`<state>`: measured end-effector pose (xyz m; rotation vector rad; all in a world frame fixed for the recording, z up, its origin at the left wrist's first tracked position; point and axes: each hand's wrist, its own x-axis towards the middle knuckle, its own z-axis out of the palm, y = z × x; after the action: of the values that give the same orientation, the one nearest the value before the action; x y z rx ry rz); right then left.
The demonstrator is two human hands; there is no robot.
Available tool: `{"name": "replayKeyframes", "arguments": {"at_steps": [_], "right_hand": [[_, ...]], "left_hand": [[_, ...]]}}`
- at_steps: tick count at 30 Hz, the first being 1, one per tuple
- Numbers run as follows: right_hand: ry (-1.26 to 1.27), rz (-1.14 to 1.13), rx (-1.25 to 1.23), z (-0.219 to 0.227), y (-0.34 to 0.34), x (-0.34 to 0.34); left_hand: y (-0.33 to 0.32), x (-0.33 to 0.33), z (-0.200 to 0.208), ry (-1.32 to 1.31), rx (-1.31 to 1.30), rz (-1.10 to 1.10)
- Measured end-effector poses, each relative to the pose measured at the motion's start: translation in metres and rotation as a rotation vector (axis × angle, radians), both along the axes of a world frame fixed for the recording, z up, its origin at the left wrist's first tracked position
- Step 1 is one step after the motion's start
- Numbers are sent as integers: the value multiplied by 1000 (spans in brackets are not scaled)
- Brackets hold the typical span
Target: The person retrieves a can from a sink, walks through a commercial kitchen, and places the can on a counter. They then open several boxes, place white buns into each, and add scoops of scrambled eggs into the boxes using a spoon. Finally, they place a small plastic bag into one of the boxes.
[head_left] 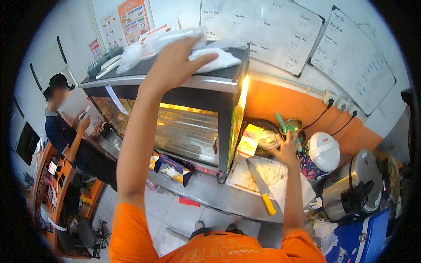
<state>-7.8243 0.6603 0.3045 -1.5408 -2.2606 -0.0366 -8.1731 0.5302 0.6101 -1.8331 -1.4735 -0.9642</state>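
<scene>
My left hand is raised over the top of a glass-fronted warming cabinet, its thumb and fingers apart. Just behind the fingertips lie clear plastic packaging and a white plastic bag. On the right, my right hand is open with fingers spread, in front of a metal bowl and a green-handled utensil. Beside it sits a yellow and white box. Nearer me, a knife with a yellow handle lies across a stained white tray.
A white-lidded appliance and a large steel cooker stand at the right. A blue cooler box is below them. Another person stands at the far left. Plugged-in cords hang along the wall.
</scene>
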Motion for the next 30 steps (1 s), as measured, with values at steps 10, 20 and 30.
{"name": "replayKeyframes", "arguments": {"at_steps": [10,20,30], "right_hand": [[665,576,-318,-14,-94,-18],[921,879,614,207,-73,-122],[144,765,345,290,-63,-183]], "left_hand": [[21,-32,50,121,106,18],[51,-8,107,-308,112,-310],[-25,3,146,-340,735,-683]]}}
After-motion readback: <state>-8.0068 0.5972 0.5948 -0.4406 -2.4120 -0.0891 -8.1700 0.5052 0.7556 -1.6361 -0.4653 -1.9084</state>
